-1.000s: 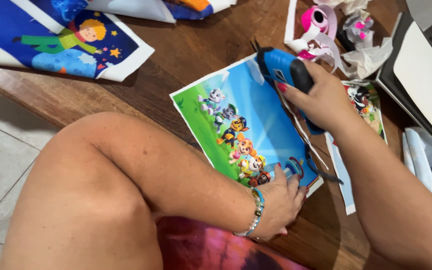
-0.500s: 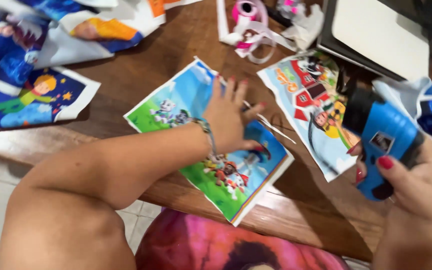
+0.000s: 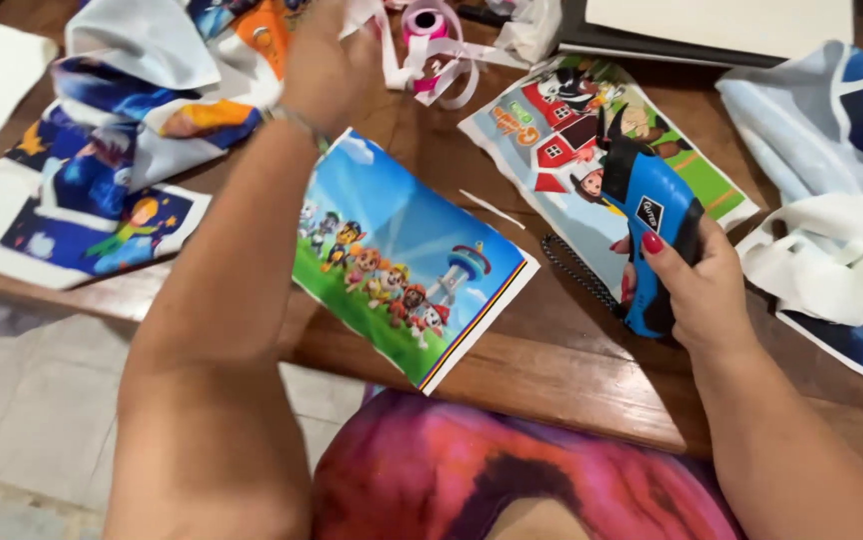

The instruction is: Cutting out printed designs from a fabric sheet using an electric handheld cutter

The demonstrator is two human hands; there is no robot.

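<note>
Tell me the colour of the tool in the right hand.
Blue with black parts, seen in the head view: tool, right hand.

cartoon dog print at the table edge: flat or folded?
Flat. The rectangular cartoon-dog print lies spread on the wooden table, whole picture showing, one corner past the edge.

A home craft corner: a wooden desk (image 3: 552, 370) above a tiled floor (image 3: 22, 420), strewn with printed cartoon fabric pieces (image 3: 407, 255), white fabric offcuts (image 3: 832, 255) and pink ribbon (image 3: 430, 25) along its far edge.
</note>
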